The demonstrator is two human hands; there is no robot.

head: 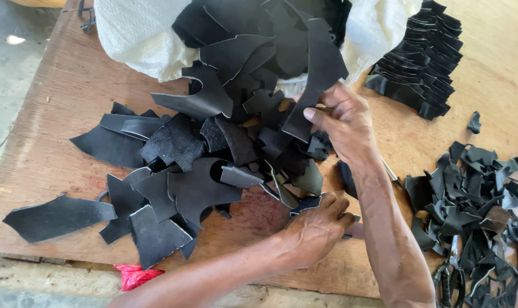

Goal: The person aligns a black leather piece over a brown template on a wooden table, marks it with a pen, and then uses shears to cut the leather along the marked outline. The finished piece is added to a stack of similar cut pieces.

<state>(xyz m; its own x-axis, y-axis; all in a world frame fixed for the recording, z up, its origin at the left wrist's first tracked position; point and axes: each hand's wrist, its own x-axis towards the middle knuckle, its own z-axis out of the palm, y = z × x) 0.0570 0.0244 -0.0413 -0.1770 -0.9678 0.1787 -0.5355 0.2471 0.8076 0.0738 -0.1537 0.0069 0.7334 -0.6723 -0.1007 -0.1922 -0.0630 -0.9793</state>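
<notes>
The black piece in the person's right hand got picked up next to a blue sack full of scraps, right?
Not quite: the sack is white, not blue, as the head view shows. The right hand does hold a long black piece beside it, and the sack is full of black scraps.

Soft, even daylight, faint shadows, sharp focus, slight wide-angle stretch at the edges.

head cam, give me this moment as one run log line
right hand: holds long black leather piece | left hand: on small black scrap | white sack: spilling black pieces | wooden table: trimmings heap right
</notes>
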